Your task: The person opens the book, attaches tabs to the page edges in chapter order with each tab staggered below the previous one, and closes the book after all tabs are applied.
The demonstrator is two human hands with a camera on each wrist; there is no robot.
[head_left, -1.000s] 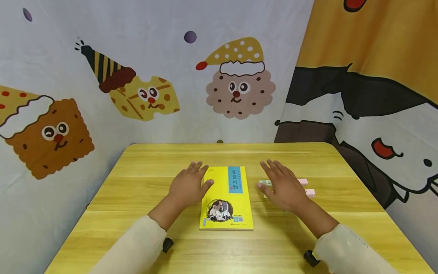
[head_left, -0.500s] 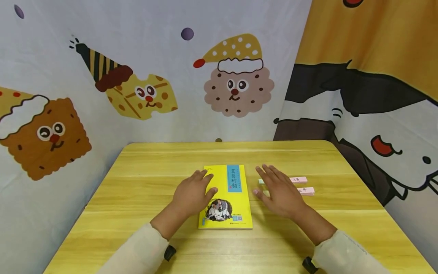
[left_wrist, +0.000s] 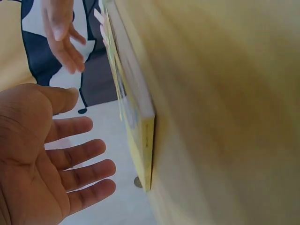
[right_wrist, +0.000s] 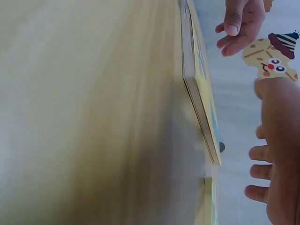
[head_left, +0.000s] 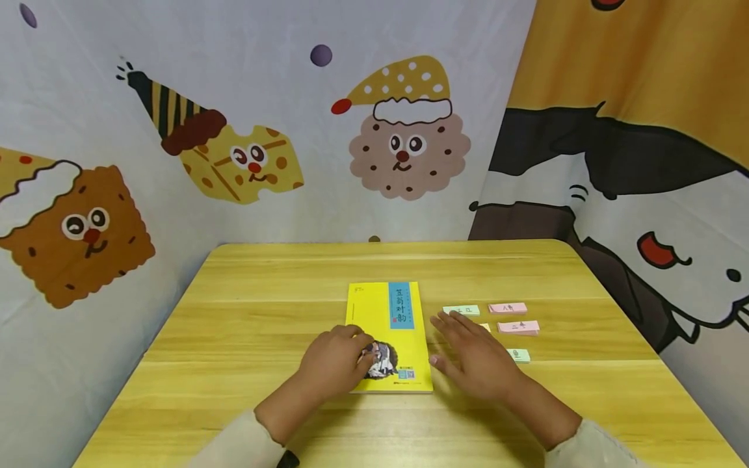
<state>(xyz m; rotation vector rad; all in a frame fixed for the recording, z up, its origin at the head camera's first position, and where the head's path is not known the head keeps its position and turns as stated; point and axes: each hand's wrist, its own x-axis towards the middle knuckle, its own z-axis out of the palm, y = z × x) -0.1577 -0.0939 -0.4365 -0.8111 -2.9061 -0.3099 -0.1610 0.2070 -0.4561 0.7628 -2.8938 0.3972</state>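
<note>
A yellow book [head_left: 374, 305] with a blue title strip and a round picture lies flat on the table. My left hand [head_left: 330, 364] is over its lower left part, covering some of the picture. In the left wrist view the left hand's spread fingers [left_wrist: 84, 178] stand clear of the book's yellow spine [left_wrist: 147, 145]. My right hand [head_left: 482, 361] hovers by the book's right edge, partly in front of small paper slips. In the right wrist view its fingers [right_wrist: 260, 171] are extended, with nothing held, apart from the book [right_wrist: 201, 93].
Right of the book lie a green slip [head_left: 462, 310], two pink slips [head_left: 508, 309] with handwriting, another green slip [head_left: 520, 355] and a mostly hidden yellow one. The wooden table [head_left: 281, 273] meets a cartoon-printed curtain [head_left: 281, 65] at its far edge.
Both hands have drawn back toward the person, the left one sliding down over the book's picture. More of the paper slips shows now. The book lies as before.
</note>
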